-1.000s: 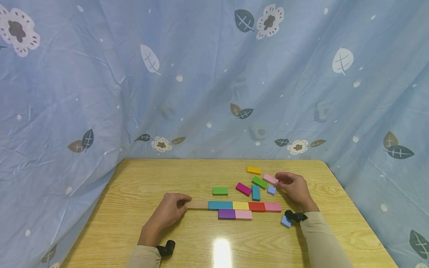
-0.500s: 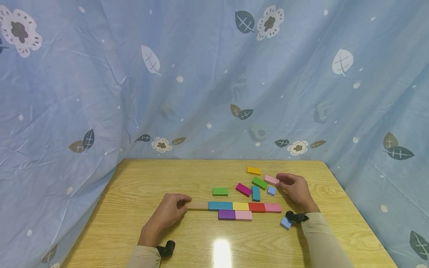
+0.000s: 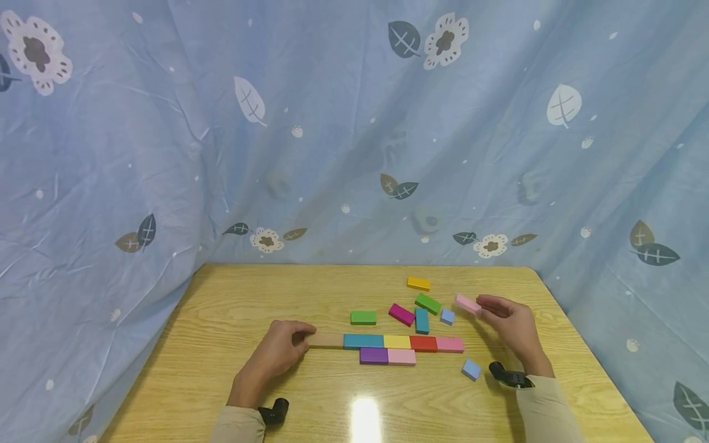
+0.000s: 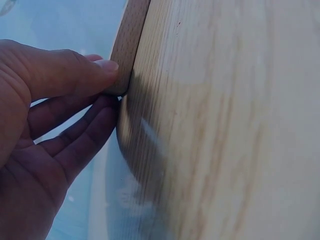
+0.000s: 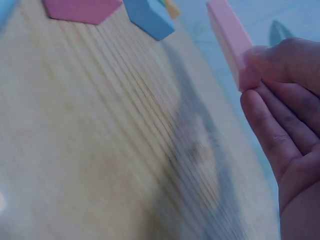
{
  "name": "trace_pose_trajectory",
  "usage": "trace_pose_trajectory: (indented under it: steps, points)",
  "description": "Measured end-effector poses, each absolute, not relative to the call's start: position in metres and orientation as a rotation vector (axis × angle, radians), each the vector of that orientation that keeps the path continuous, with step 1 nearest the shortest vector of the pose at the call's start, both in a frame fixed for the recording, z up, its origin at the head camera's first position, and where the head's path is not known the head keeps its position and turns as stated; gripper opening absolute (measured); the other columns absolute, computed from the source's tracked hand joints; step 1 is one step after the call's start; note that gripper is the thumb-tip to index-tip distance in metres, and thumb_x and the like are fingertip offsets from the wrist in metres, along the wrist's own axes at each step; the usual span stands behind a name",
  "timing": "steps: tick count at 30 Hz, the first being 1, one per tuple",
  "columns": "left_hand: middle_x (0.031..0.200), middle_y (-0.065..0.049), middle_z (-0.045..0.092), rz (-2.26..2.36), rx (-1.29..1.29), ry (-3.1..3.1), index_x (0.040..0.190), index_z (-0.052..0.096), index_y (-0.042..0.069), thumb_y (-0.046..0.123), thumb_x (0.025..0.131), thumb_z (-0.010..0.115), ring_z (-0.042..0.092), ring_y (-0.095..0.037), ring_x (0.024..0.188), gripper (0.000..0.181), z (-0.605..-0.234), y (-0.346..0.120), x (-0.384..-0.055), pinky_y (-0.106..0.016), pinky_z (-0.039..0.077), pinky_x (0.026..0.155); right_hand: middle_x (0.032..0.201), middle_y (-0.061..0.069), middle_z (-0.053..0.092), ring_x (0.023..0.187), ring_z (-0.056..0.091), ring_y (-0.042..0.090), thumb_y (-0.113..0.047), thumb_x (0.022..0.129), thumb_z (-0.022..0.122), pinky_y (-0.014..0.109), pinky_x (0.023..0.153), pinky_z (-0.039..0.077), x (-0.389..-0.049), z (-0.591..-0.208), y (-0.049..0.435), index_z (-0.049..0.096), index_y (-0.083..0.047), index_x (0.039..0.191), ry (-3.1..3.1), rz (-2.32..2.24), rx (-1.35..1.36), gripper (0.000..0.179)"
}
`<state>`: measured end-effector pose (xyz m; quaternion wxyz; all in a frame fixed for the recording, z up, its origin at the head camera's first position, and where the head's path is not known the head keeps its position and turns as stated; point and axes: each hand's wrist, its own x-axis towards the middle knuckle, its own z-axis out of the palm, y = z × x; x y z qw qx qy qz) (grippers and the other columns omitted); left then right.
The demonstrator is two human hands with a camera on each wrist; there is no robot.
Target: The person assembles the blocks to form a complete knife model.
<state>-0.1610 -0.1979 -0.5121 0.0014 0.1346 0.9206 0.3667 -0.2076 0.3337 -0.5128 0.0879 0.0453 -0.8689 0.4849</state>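
My right hand (image 3: pixel 512 326) pinches one end of a light pink block (image 5: pixel 232 42) between thumb and fingers. In the right wrist view that block is lifted off the table, its shadow falling below. My left hand (image 3: pixel 279 347) pinches the left end of a plain wooden block (image 4: pixel 129 45), thumb on one side and fingers at its end. That block begins a row on the table, followed by a long blue block (image 3: pixel 363 341), a yellow block (image 3: pixel 396 342), a red block (image 3: pixel 423 344) and a pink block (image 3: pixel 450 345).
Touching the row's near side are a purple block (image 3: pixel 373 356) and another light pink block (image 3: pixel 401 357). Beyond lie green blocks (image 3: pixel 363 318), a magenta block (image 3: pixel 401 314), a short blue block (image 3: pixel 422 321), an orange block (image 3: pixel 418 283) and a light blue block (image 3: pixel 447 317). Another light blue block (image 3: pixel 471 370) lies nearer.
My right hand has drawn the light pink block away to the right from the green block and raised it. The left hand and the row have stayed in place.
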Motion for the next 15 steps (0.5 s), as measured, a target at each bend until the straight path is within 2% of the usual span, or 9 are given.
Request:
trace_pose_trajectory:
  steps: [7, 15]
  points:
    - [0.115, -0.001, 0.082, 1.134, 0.382, 2.890, 0.117, 0.084, 0.013, -0.003, 0.092, 0.083, 0.074, -0.020, 0.108, 0.030, -0.512, -0.198, -0.159, -0.045, 0.063, 0.094, 0.132, 0.024, 0.076, 0.104, 0.068, -0.017, -0.009, 0.101, 0.080, 0.011, 0.082, 0.061, -0.165, -0.504, 0.329, 0.076, 0.000, 0.135, -2.563, 1.372, 0.067, 0.035]
    - [0.115, -0.004, 0.082, 1.145, 0.408, 2.884, 0.118, 0.084, 0.010, -0.005, 0.093, 0.081, 0.075, -0.020, 0.105, 0.030, -0.511, -0.198, -0.161, -0.041, 0.064, 0.090, 0.124, 0.019, 0.080, 0.104, 0.072, -0.013, -0.009, 0.099, 0.082, 0.013, 0.082, 0.063, -0.122, -0.489, 0.312, 0.079, -0.002, 0.129, -2.572, 1.346, 0.086, 0.031]
